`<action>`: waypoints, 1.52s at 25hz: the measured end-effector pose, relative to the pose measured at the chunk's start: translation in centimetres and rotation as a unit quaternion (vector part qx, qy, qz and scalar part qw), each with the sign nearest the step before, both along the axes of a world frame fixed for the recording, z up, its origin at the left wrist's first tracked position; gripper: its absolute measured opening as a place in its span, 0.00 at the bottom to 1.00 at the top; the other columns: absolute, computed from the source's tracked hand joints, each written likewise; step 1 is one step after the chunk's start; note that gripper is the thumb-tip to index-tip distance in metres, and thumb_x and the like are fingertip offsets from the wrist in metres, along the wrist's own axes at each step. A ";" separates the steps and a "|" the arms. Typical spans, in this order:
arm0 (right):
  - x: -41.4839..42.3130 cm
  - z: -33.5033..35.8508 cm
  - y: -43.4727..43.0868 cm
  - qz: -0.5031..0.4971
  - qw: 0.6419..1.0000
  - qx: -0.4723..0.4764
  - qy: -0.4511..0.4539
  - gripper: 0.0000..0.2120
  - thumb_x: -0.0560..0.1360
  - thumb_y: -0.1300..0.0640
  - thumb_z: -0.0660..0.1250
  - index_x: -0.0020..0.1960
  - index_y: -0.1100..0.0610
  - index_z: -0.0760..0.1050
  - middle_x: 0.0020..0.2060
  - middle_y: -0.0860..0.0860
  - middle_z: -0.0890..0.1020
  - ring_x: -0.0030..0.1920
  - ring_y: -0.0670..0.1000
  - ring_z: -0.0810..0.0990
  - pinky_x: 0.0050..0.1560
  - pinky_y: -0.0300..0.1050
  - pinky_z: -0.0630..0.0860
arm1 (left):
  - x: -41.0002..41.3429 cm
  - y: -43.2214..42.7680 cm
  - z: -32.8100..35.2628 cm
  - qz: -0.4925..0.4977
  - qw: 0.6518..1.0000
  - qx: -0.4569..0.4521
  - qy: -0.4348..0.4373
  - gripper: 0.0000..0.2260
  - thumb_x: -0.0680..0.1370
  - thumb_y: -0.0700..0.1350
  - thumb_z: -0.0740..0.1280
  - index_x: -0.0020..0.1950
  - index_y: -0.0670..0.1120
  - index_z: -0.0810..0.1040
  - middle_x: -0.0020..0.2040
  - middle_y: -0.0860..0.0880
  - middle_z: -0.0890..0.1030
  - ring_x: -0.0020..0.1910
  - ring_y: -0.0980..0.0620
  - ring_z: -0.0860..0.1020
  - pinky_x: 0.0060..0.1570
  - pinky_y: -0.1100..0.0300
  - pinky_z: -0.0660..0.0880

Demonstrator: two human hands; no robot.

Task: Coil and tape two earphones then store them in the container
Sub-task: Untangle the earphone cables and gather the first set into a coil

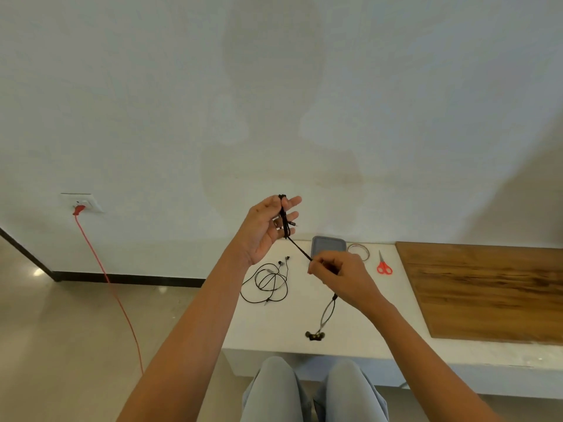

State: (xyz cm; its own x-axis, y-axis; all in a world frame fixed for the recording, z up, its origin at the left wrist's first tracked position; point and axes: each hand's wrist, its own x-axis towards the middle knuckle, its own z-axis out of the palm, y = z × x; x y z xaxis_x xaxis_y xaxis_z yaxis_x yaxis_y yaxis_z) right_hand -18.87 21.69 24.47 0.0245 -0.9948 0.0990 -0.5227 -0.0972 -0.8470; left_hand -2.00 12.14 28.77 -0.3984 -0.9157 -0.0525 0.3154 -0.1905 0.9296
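My left hand (268,228) is raised above the white table, with the black cord of one earphone (285,219) wound in loops around its spread fingers. The cord runs tight down to my right hand (341,277), which pinches it. Below that hand the rest of the cord hangs, and its two earbuds (315,335) dangle just above the table's front. A second earphone (268,280) lies loosely tangled on the table under my left wrist. The grey container (329,245) sits at the table's back edge, partly hidden behind my right hand.
A roll of tape (359,250) and red-handled scissors (384,264) lie right of the container. A wooden board (487,287) covers the table's right part. A red cable (106,278) runs from a wall socket down to the floor on the left. My knees are below the table edge.
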 end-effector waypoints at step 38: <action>-2.8 3.1 -4.6 0.075 0.976 0.065 -0.192 0.03 0.76 0.68 0.64 0.49 0.66 0.76 0.43 0.63 0.83 0.36 0.55 0.83 0.40 0.51 0.83 | 0.3 0.7 1.3 -0.104 0.993 0.034 -0.035 0.12 0.83 0.42 0.55 0.43 0.44 0.74 0.32 0.51 0.74 0.40 0.54 0.82 0.47 0.32 0.75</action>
